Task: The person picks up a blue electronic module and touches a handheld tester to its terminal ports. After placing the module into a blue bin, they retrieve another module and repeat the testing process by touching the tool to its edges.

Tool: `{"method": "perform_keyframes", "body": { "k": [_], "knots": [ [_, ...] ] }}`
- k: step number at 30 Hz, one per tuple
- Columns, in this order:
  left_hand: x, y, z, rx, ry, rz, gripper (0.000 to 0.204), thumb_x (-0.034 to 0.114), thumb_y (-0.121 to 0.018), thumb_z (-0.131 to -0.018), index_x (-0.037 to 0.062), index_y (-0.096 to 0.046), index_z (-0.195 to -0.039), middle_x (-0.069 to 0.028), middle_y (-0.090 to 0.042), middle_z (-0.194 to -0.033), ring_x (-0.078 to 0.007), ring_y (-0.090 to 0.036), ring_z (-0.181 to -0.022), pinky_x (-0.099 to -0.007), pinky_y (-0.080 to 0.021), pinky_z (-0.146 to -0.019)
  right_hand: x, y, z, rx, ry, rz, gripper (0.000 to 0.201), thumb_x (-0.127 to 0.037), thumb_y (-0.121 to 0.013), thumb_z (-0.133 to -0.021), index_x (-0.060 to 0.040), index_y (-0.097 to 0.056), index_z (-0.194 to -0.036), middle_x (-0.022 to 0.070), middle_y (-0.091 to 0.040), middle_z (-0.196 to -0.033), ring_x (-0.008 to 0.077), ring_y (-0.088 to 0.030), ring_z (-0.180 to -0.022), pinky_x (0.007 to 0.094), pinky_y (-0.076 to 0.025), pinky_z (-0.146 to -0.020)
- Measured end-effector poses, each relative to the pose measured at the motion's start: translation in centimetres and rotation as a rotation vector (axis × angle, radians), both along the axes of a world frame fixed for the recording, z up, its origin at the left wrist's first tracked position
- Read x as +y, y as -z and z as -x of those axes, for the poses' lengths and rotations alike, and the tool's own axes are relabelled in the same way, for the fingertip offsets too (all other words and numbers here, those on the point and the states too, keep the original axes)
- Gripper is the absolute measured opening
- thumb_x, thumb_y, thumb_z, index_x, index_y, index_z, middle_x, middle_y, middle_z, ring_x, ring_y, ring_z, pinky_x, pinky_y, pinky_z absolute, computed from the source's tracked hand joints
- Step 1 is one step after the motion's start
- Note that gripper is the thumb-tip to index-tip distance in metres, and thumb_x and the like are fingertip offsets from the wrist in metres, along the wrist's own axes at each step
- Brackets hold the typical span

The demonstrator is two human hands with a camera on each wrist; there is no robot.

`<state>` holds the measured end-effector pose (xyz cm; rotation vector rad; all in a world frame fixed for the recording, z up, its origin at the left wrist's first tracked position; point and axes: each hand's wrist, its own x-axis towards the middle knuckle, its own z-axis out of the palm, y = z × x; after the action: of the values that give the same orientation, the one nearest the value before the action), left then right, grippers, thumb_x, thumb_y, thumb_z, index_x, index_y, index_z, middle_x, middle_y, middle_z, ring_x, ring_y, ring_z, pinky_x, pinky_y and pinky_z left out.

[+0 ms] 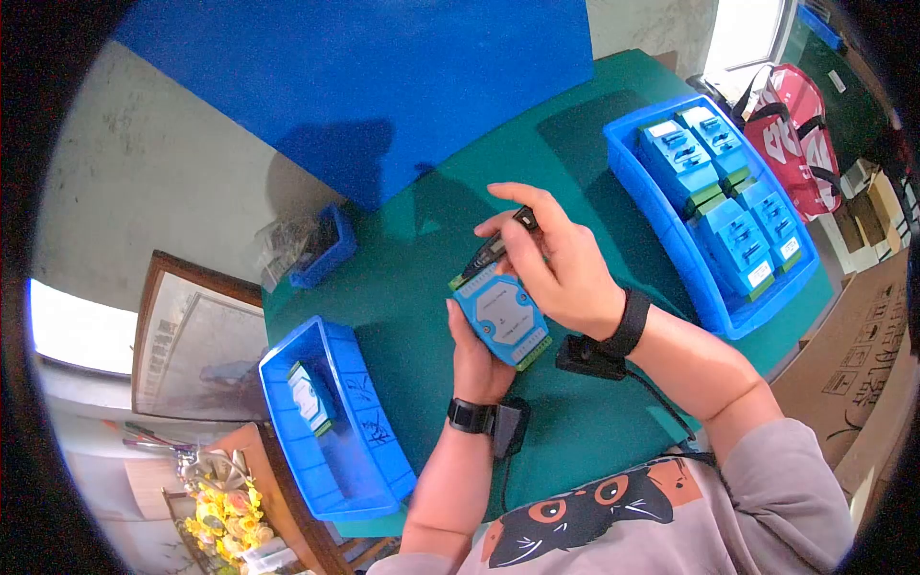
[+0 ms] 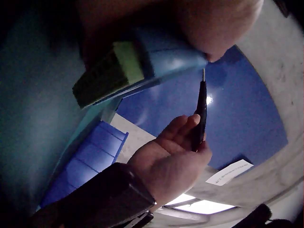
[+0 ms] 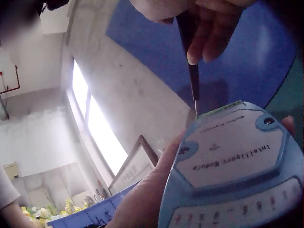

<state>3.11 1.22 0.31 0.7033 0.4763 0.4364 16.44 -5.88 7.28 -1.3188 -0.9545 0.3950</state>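
The left hand (image 1: 476,362) grips a blue module (image 1: 500,314) with a pale label and green terminal strips at its ends. In the right wrist view the module (image 3: 228,152) faces the camera, label up. A black screwdriver (image 1: 485,255) is pinched in the right hand (image 1: 565,268). Its thin metal tip stands at the green strip along one end of the module in the right wrist view; whether it touches cannot be told. From the left wrist view, the right hand (image 2: 168,164) holds the screwdriver (image 2: 202,107) by its handle, tip toward the module's edge (image 2: 175,61).
A blue bin (image 1: 661,240) on the right holds several blue modules. Another blue bin (image 1: 359,450) on the left holds one module. A small blue box (image 1: 335,251) with plastic bags stands at the green table's (image 1: 431,249) far edge. Cables run from both wrist cameras.
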Motion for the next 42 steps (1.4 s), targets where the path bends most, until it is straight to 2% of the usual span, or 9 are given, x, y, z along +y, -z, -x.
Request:
{"method": "perform_keyframes", "body": {
  "k": [5,8,10,26,34,37,42],
  "knots": [
    [-0.1,-0.2,0.1,0.008,-0.014,0.037,0.07,0.062,-0.02,-0.097,0.0101,-0.041,-0.138,-0.0076,-0.053,-0.131,-0.0237,-0.052,-0.12,-0.0401,-0.043,-0.1,0.0,0.1,0.3,0.001,0.006,-0.001,0.038,-0.009,-0.048,-0.096,-0.0012,-0.038,-0.131,0.0163,-0.068,-0.093,0.0222,-0.067,-0.075,0.0352,-0.053,-0.067],
    [0.0,-0.1,0.0,0.011,-0.008,0.012,0.071,0.064,-0.021,-0.096,0.0117,-0.041,-0.139,-0.0073,-0.053,-0.132,-0.0243,-0.053,-0.12,-0.0408,-0.043,-0.101,0.2,0.4,0.2,-0.031,0.013,-0.035,0.034,-0.012,-0.046,-0.098,-0.0032,-0.04,-0.131,0.0096,-0.068,-0.096,0.0107,-0.064,-0.069,0.0254,-0.052,-0.061],
    [0.3,0.4,0.3,0.0,0.027,-0.012,0.072,0.067,-0.025,-0.094,0.0149,-0.039,-0.141,-0.006,-0.051,-0.137,-0.026,-0.051,-0.123,-0.0423,-0.041,-0.103,0.3,0.6,0.1,-0.01,0.015,-0.066,0.033,-0.013,-0.045,-0.099,-0.0035,-0.04,-0.13,0.0094,-0.068,-0.096,0.0106,-0.063,-0.068,0.0255,-0.051,-0.06],
    [0.2,0.1,0.3,-0.01,0.025,0.017,0.072,0.067,-0.024,-0.094,0.0143,-0.04,-0.14,-0.0064,-0.052,-0.136,-0.0263,-0.052,-0.122,-0.0426,-0.042,-0.101,0.4,0.8,0.1,-0.043,0.023,-0.033,0.031,-0.013,-0.045,-0.099,-0.0028,-0.04,-0.127,0.0095,-0.068,-0.094,0.0117,-0.064,-0.067,0.0257,-0.05,-0.059],
    [0.3,0.4,0.2,-0.014,0.017,0.015,0.073,0.068,-0.026,-0.093,0.0141,-0.039,-0.14,-0.0063,-0.051,-0.136,-0.026,-0.051,-0.122,-0.0426,-0.042,-0.101,0.3,0.4,0.0,-0.025,0.01,-0.003,0.034,-0.012,-0.043,-0.099,-0.0026,-0.037,-0.131,0.0098,-0.067,-0.095,0.0123,-0.064,-0.07,0.0258,-0.051,-0.06],
    [0.0,-0.4,0.0,-0.001,-0.023,0.058,0.071,0.063,-0.021,-0.097,0.0086,-0.042,-0.137,-0.009,-0.055,-0.128,-0.0256,-0.054,-0.116,-0.0442,-0.046,-0.097,0.1,0.0,0.0,-0.003,0.013,0.019,0.036,-0.014,-0.041,-0.1,-0.0029,-0.036,-0.134,0.0096,-0.067,-0.097,0.0126,-0.064,-0.071,0.0257,-0.051,-0.059],
    [-0.3,-0.8,-0.1,0.002,-0.056,0.068,0.071,0.063,-0.021,-0.097,0.0083,-0.043,-0.136,-0.0104,-0.056,-0.124,-0.0262,-0.056,-0.114,-0.045,-0.047,-0.096,0.0,0.0,-0.1,-0.006,0.006,0.035,0.037,-0.016,-0.04,-0.1,-0.0029,-0.035,-0.135,0.0097,-0.067,-0.099,0.0129,-0.064,-0.072,0.0256,-0.052,-0.059]
  ]
}}
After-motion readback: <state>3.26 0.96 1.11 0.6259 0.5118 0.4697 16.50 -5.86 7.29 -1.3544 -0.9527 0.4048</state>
